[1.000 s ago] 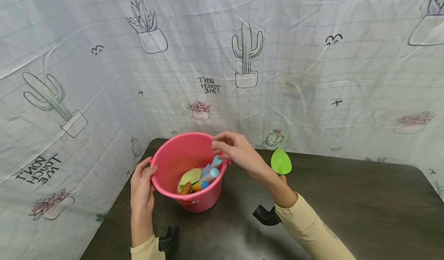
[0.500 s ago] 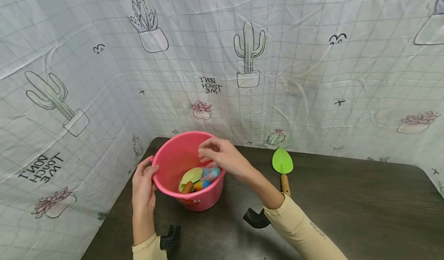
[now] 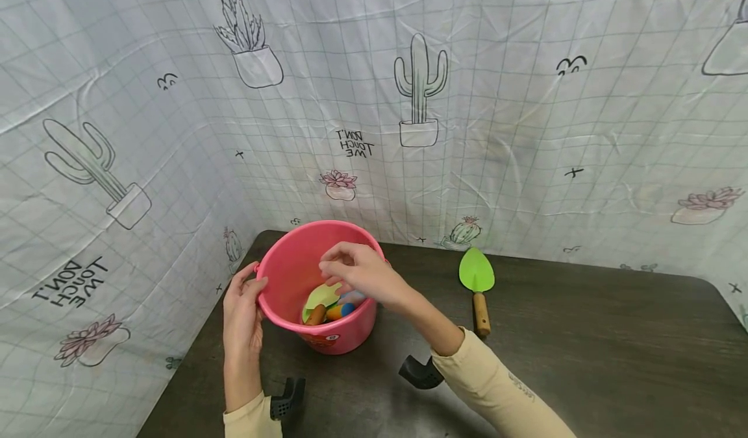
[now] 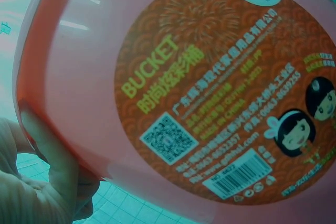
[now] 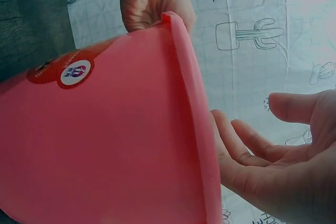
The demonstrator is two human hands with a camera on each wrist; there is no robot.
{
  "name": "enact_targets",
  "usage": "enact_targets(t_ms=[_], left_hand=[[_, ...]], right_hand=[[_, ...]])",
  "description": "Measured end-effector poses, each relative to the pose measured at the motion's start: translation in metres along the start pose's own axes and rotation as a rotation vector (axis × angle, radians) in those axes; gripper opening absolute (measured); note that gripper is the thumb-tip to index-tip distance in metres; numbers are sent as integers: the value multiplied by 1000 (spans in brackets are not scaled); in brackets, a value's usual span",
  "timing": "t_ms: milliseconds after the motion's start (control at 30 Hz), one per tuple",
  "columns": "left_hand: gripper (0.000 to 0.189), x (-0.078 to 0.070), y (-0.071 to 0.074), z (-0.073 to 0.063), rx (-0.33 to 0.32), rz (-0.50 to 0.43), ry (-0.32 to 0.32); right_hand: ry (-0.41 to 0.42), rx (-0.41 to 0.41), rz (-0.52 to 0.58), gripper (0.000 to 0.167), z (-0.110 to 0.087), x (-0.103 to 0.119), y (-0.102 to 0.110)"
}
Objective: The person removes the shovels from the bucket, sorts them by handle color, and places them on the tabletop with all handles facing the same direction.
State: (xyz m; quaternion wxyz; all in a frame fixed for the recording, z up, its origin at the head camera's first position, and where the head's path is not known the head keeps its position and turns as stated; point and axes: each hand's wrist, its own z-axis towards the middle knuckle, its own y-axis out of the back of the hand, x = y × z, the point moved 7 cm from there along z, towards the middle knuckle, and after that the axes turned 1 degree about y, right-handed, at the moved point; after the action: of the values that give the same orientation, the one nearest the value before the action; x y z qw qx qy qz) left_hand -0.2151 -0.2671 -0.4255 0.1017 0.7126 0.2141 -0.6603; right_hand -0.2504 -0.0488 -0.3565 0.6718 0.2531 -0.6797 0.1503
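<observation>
Left fingers point(image 3: 241, 276): curled on the rim of the bucket point(image 3: 350, 337).
Right fingers point(image 3: 345, 248): loosely bent, holding nothing, over its mouth.
Table point(image 3: 573, 347): carries bucket and trowel point(image 3: 476, 279).
Bucket: seems the work's centre, left steadying, right reaching in or leaving, cannot tell.
Trowel: right of bucket, apart.
Pieces point(image 3: 323, 294): inside bucket; taking one would likely call for lowering, then pinching.

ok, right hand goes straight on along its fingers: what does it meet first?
Likely the inside wall of the bucket, on the side the left hand grips. Depth is unclear: if the right hand points lower than it looks, maybe the yellow piece first.
</observation>
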Motion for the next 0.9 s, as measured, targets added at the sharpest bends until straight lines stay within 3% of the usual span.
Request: enact_targets(t_ms=[433, 733, 900], left_hand=[[48, 0, 0, -1, 1, 2, 4], [48, 0, 1, -1, 5, 6, 9], [47, 0, 1, 0, 5, -1, 10]], right_hand=[[-26, 52, -62, 26, 14, -11, -25], [-70, 28, -303, 29, 23, -18, -30], [-87, 55, -428, 33, 27, -15, -35]])
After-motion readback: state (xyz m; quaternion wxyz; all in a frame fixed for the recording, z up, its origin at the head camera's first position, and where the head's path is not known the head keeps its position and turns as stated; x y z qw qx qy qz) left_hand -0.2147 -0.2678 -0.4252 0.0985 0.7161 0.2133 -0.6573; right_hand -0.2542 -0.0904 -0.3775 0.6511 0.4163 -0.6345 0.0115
